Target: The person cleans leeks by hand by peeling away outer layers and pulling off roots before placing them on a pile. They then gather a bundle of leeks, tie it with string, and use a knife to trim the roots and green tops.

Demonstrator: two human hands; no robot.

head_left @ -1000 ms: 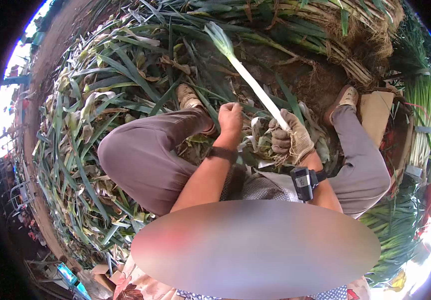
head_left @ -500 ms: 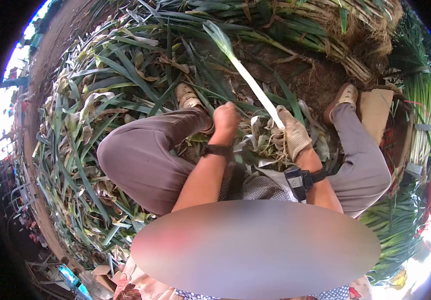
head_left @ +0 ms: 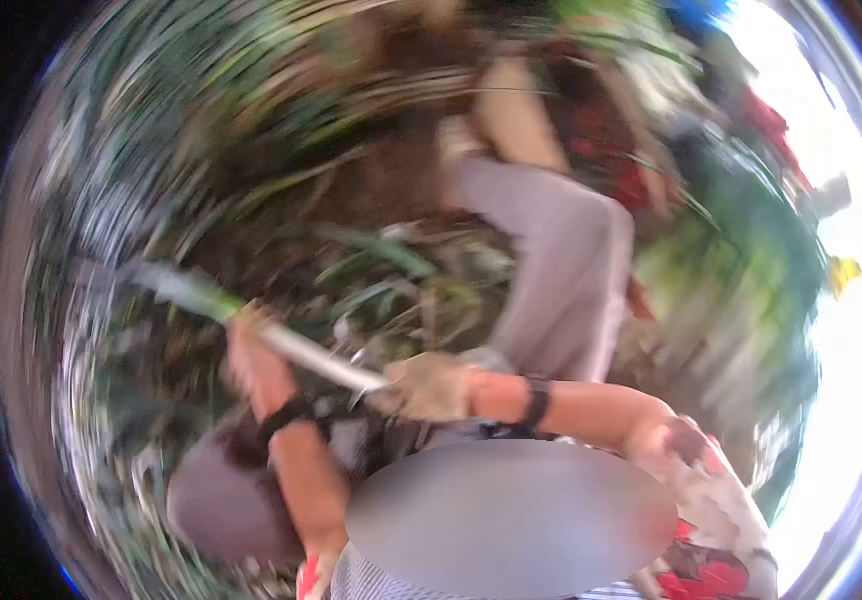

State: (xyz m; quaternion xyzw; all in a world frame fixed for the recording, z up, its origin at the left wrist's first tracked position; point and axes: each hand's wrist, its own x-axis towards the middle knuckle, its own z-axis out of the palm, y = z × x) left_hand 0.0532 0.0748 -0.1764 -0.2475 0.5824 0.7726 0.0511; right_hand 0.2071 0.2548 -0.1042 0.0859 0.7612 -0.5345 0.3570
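Note:
A single leek (head_left: pixel 319 357) with a long white stalk slants across the space in front of my body, its blurred green top pointing left. My right hand (head_left: pixel 427 388), in a dirty pale work glove, is closed around the white root end. My bare left hand (head_left: pixel 253 345) is smeared by motion, but it appears wrapped around the stalk where white turns to green. Dark bands circle both wrists. Behind the leek, loose green leaves (head_left: pixel 381 250) lie on the brown soil.
My bent right leg (head_left: pixel 576 240) stands to the right, with a cardboard piece (head_left: pixel 519 115) beyond the foot. Blurred leek leaves (head_left: pixel 101 200) cover the left side. A green bundle (head_left: pixel 741 260) lies at right, near a yellow object (head_left: pixel 844 273).
My view has swung to the right and blurred. My left hand has come from apart onto the leek. The stalk now slants more to the left, its root end still in my glove.

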